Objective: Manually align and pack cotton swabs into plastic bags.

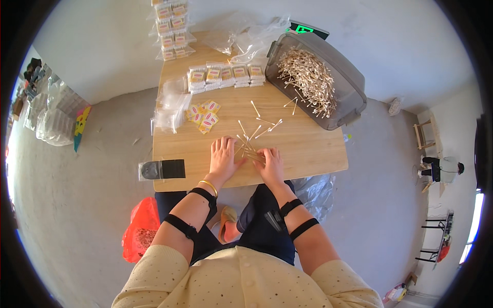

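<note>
Several cotton swabs (248, 141) lie in a loose, crossing cluster on the wooden table, their sticks pointing different ways. My left hand (223, 155) rests at the cluster's left side, fingers stretched forward on the tabletop and thumb reaching toward the sticks. On the other side, my right hand (270, 163) curls its fingers over the near ends of some swabs, gripping them. A few more loose swabs (255, 109) are strewn farther off. At the back right, a grey plastic bin (349, 84) is tipped toward me, with a large heap of swabs (308, 77) inside.
Packed swab bags (226, 75) line the table's back, with a taller stack (173, 31) behind. Clear empty bags (172, 105) and yellow-white cards (204, 115) lie left. A black item in clear wrap (163, 170) overhangs the left edge. A red bag (139, 231) sits on the floor.
</note>
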Tool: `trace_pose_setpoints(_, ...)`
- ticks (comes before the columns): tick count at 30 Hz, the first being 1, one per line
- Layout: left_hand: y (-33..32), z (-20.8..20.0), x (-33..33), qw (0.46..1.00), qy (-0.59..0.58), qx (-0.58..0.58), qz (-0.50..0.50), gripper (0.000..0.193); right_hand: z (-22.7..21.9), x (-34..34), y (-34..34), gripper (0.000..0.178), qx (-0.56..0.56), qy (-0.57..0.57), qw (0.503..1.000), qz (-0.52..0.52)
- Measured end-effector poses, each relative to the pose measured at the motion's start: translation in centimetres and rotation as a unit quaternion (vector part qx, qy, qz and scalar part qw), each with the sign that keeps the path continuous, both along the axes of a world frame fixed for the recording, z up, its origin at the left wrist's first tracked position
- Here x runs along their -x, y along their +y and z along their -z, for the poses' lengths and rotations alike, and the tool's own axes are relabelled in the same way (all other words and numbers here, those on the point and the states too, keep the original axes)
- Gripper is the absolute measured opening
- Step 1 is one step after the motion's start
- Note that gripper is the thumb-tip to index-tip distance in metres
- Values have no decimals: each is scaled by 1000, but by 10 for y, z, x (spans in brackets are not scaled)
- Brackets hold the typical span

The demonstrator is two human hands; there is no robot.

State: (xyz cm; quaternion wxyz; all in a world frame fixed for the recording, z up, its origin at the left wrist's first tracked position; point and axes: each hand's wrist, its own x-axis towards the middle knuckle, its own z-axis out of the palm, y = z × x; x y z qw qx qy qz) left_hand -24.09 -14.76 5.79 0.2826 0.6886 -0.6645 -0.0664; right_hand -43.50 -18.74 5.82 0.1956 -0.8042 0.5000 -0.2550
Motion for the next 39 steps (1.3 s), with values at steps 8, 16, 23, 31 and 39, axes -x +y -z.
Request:
trace_pose_setpoints(8,5,-6,-18,998,19,-50,24,34,8,11,-3,20,-8,-65,998,-23)
trace_pose_setpoints(16,4,3,-27,999,23,-36,-8,19,8,10,-2,18,5,-67,998,-16)
trace_pose_setpoints(23,9,3,-21,994,43,-37,-94,23,8,10,-3,18,0,-68,998,-19)
trace_pose_setpoints(31,1,6,-20,996,39,-23,-77,22,5,10,-3,17,0,-58,998,-17)
trace_pose_setpoints(39,-3,6,-38,991,87,-71,-78,14,8,15,-5,12,-2,-75,997,-21)
